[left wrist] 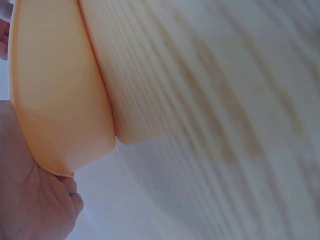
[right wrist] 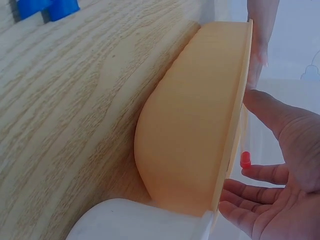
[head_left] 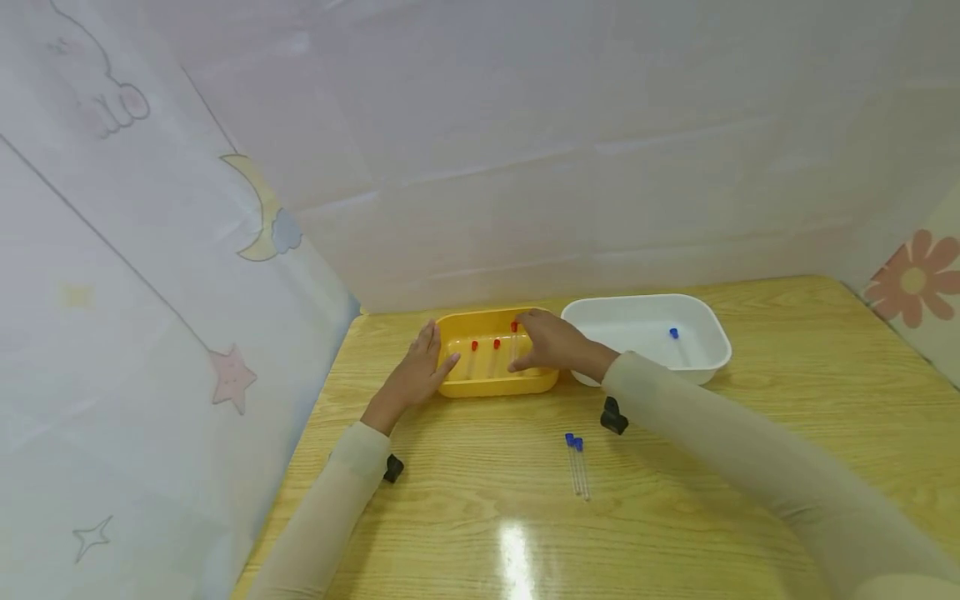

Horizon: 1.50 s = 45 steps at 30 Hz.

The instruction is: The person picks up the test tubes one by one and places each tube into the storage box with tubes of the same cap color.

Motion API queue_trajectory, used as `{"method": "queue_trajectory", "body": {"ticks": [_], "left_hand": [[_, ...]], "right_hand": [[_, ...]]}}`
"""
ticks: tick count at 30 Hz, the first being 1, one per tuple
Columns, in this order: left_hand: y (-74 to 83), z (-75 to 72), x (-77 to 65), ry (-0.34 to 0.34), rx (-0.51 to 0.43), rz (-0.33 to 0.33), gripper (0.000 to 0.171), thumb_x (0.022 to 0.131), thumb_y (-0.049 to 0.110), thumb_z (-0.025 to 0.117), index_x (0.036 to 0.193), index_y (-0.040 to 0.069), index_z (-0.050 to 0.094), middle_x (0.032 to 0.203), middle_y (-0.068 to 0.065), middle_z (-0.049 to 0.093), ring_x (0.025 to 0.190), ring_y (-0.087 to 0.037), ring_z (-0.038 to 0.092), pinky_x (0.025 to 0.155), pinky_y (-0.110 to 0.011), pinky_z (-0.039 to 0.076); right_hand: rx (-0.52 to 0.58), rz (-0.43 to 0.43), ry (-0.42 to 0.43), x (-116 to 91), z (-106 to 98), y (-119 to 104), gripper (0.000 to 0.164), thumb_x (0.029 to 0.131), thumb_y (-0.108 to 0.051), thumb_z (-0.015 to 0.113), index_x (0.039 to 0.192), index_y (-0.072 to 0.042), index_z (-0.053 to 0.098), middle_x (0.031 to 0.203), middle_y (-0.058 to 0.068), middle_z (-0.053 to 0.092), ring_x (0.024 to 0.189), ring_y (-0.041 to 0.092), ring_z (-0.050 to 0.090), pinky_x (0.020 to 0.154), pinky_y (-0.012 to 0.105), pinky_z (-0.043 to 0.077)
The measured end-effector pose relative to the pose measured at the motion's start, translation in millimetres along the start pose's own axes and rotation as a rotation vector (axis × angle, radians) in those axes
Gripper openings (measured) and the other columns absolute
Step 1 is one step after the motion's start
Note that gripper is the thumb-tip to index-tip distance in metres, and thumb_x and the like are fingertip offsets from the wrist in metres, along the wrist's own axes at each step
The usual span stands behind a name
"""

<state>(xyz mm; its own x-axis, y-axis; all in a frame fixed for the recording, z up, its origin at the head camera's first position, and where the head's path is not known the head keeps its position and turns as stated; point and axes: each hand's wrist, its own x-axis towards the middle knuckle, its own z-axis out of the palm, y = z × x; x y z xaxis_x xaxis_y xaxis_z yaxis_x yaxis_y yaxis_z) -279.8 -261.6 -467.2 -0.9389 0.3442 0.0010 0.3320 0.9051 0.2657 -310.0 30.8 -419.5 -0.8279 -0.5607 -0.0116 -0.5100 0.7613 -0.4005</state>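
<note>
In the head view, my left hand [head_left: 417,372] holds the left end of a yellow tray [head_left: 495,387], its thumb over the rim. My right hand [head_left: 551,340] reaches over the tray's right end. Between its thumb and index finger it pinches a clear tube with a red cap [head_left: 514,327] lengthwise; the right wrist view shows this red cap [right wrist: 245,160] at the index fingertip, above the rim. Two more red-capped tubes [head_left: 497,344] lie side by side in the tray. The left wrist view shows the left palm [left wrist: 35,200] against the tray's end.
A white tray [head_left: 716,367] stands right beside the yellow one, with a blue-capped tube [head_left: 674,333] inside. Two blue-capped tubes [head_left: 576,467] lie together on the wooden table [head_left: 465,517] in front. A pale cloth [head_left: 525,208] hangs behind the table.
</note>
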Motion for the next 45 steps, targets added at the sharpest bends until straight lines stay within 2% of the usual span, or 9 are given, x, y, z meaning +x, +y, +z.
{"method": "queue_trajectory", "body": {"ticks": [20, 24, 35, 39, 45], "left_hand": [[-0.1, -0.3, -0.5, 0.007, 0.009, 0.009, 0.09, 0.106, 0.063, 0.019, 0.159, -0.005, -0.003, 0.167, -0.016, -0.014, 0.156, -0.033, -0.005, 0.124, -0.049, 0.005], [0.1, -1.2, -0.8, 0.002, 0.006, 0.003, 0.09, 0.106, 0.064, 0.019, 0.159, -0.005, -0.003, 0.167, -0.015, -0.015, 0.155, -0.03, -0.008, 0.124, -0.047, 0.004], [2.0, -2.3, -1.5, 0.006, -0.006, 0.006, 0.087, 0.108, 0.06, 0.022, 0.159, -0.005, -0.002, 0.167, -0.016, -0.014, 0.156, -0.031, -0.007, 0.124, -0.049, 0.005], [2.2, -1.9, -1.4, 0.013, -0.005, 0.011, 0.087, 0.108, 0.06, 0.022, 0.159, -0.006, -0.001, 0.168, -0.016, -0.013, 0.156, -0.034, -0.003, 0.124, -0.049, 0.006], [0.3, -1.1, -1.2, 0.019, 0.014, 0.012, 0.088, 0.107, 0.061, 0.02, 0.159, -0.006, -0.001, 0.168, -0.017, -0.012, 0.156, -0.035, -0.002, 0.124, -0.049, 0.007]], "right_hand": [[0.031, 0.038, -0.003, 8.6, 8.2, 6.3, 0.09, 0.084, -0.047, 0.083, 0.148, 0.002, 0.044, 0.153, 0.024, 0.043, 0.139, 0.04, 0.044, 0.11, 0.053, 0.041], [0.026, 0.035, 0.001, 9.3, 8.9, 4.7, 0.088, 0.083, -0.046, 0.084, 0.146, 0.003, 0.046, 0.15, 0.024, 0.047, 0.136, 0.04, 0.046, 0.109, 0.052, 0.043], [-0.018, 0.028, -0.009, 16.4, 20.1, 9.3, 0.091, 0.082, -0.05, 0.084, 0.146, 0.002, 0.047, 0.144, 0.02, 0.054, 0.131, 0.037, 0.052, 0.106, 0.05, 0.046], [-0.045, 0.033, -0.014, 15.7, 20.0, 7.4, 0.087, 0.081, -0.05, 0.084, 0.143, 0.002, 0.05, 0.139, 0.02, 0.058, 0.123, 0.036, 0.057, 0.1, 0.049, 0.05], [-0.107, 0.018, -0.009, 14.2, 20.2, 4.6, 0.075, 0.08, -0.05, 0.085, 0.13, 0.0, 0.058, 0.117, 0.015, 0.064, 0.098, 0.028, 0.061, 0.083, 0.046, 0.055]]}}
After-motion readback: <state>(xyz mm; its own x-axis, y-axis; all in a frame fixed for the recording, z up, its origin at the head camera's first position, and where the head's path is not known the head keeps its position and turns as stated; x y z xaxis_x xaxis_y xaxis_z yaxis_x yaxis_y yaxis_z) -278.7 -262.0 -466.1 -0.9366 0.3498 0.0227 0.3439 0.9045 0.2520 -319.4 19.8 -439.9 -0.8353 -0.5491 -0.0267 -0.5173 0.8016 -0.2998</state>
